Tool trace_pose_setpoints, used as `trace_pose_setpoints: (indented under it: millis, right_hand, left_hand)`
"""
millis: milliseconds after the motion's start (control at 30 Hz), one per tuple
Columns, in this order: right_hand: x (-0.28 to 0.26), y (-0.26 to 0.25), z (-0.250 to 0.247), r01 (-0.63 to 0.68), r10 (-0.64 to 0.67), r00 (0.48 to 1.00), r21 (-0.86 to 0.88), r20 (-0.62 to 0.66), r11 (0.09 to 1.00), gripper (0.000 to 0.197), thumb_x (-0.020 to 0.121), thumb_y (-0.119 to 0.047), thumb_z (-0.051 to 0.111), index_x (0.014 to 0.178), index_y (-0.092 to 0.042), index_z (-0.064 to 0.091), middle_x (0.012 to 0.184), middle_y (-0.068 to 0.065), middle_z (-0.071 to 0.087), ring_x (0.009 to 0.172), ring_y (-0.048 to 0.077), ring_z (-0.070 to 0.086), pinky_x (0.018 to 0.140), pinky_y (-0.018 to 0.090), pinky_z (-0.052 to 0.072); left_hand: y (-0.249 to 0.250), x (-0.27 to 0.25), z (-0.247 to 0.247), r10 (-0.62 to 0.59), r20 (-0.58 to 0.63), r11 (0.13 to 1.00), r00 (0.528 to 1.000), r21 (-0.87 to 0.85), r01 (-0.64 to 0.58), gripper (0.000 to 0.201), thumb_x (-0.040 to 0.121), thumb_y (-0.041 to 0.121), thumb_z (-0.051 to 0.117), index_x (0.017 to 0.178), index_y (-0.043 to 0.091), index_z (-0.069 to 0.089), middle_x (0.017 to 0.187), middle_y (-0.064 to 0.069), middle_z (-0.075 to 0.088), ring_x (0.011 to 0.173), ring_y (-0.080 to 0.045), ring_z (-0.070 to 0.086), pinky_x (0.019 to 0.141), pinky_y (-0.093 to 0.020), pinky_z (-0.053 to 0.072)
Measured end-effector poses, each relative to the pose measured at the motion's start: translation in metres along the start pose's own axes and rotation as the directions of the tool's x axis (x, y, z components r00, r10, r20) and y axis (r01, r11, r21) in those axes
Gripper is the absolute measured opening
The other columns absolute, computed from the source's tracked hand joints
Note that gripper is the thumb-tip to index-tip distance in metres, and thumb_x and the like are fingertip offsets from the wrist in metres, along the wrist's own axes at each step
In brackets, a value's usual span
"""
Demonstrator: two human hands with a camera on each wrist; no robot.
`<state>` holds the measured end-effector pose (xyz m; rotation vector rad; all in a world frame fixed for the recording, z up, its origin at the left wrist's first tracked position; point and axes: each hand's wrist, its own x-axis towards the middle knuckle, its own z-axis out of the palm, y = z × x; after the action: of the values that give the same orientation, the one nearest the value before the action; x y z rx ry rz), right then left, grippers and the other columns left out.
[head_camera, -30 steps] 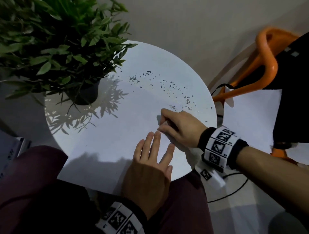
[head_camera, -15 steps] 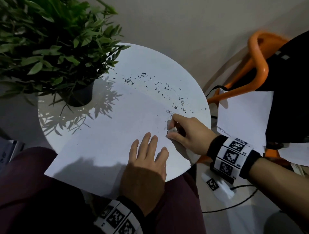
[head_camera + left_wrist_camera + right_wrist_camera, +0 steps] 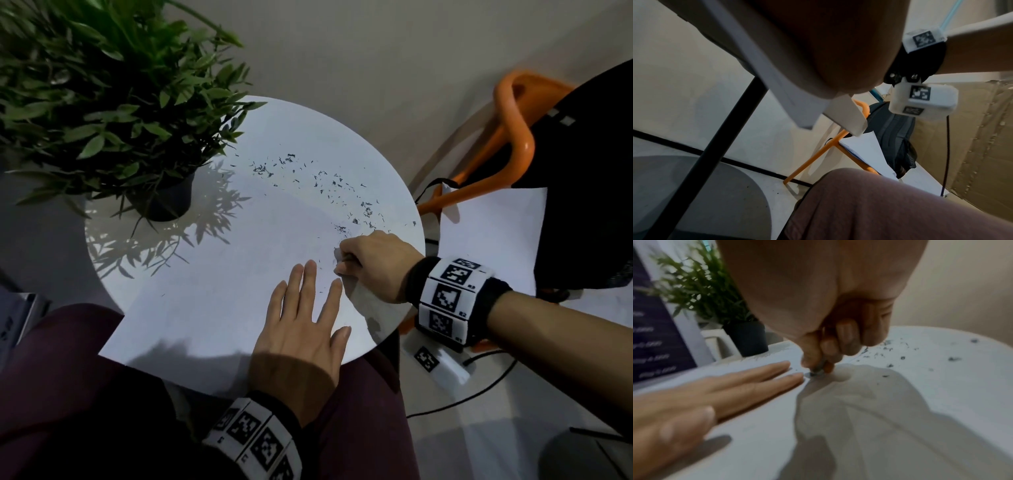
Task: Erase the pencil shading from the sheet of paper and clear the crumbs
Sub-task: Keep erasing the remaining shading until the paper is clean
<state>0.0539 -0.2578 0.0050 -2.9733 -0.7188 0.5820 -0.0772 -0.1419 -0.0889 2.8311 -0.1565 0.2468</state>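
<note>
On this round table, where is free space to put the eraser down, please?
Free: the sheet of paper between the potted plant and the flat left hand; also its near-left corner, by the lap. Crowded: the far-right arc, strewn with eraser crumbs, and the right edge, where the right hand pinches the eraser.

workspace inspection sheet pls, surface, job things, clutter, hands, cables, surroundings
surface: round white table, lit from above.
job's things: sheet of paper lies on the table, overhanging its near edge; eraser tip is on the paper; dark crumbs are scattered across the far right of the tabletop.
clutter: potted plant stands at the table's far left.
grippers: left hand lies flat on the paper, fingers straight; right hand pinches the eraser.
cables: black cable runs over the floor at right.
surroundings: orange chair holding a black bag and white sheets.
</note>
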Motion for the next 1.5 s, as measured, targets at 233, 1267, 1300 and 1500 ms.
trace_pose_setpoints:
  millis: [233, 1267, 1300, 1500]
  right_hand:
    - [-0.011, -0.006, 0.002, 0.128, -0.139, 0.989, -0.176, -0.055, 0.976, 0.009, 0.098, -0.037, 0.046, 0.094, -0.03, 0.051, 0.075, -0.007, 0.053, 0.073, 0.023, 0.051, 0.054, 0.029, 0.027]
    - [0.009, -0.016, -0.008, 0.003, -0.047, 0.991, -0.336, -0.123, 0.942, 0.007, 0.09, -0.031, 0.045, 0.097, -0.033, 0.044, 0.074, -0.006, 0.052, 0.067, 0.022, 0.049, 0.06, 0.029, 0.033]
    - [0.017, -0.013, -0.012, -0.04, -0.008, 0.99, -0.344, -0.139, 0.938, 0.006, 0.09, -0.03, 0.045, 0.096, -0.032, 0.043, 0.075, -0.005, 0.053, 0.067, 0.023, 0.049, 0.061, 0.029, 0.035]
    - [0.014, -0.004, -0.023, -0.013, 0.003, 0.999, -0.245, -0.043, 0.969, 0.011, 0.097, -0.034, 0.047, 0.087, -0.029, 0.044, 0.074, -0.007, 0.049, 0.074, 0.023, 0.048, 0.059, 0.029, 0.028]
  left_hand:
    - [0.0, -0.002, -0.001, 0.012, 0.001, 1.0, 1.0, -0.017, -0.012, 0.062, 0.098, 0.049, 0.023, 0.145, 0.021, 0.052, 0.156, -0.028, 0.029, 0.146, -0.043, 0.028, 0.114, -0.053, 0.021]
    - [0.003, -0.002, 0.0, -0.006, 0.035, 1.0, 0.999, -0.017, 0.007, 0.065, 0.099, 0.052, 0.019, 0.149, 0.021, 0.045, 0.159, -0.026, 0.022, 0.149, -0.043, 0.018, 0.117, -0.056, 0.018]
    - [0.003, -0.002, 0.0, -0.005, 0.042, 1.0, 0.999, -0.017, 0.006, 0.065, 0.098, 0.052, 0.019, 0.15, 0.021, 0.044, 0.159, -0.027, 0.023, 0.149, -0.044, 0.018, 0.117, -0.056, 0.018]
    - [0.003, -0.002, -0.001, -0.005, 0.06, 0.999, 0.998, -0.04, 0.007, 0.066, 0.098, 0.052, 0.019, 0.151, 0.02, 0.043, 0.16, -0.027, 0.021, 0.149, -0.044, 0.017, 0.117, -0.057, 0.018]
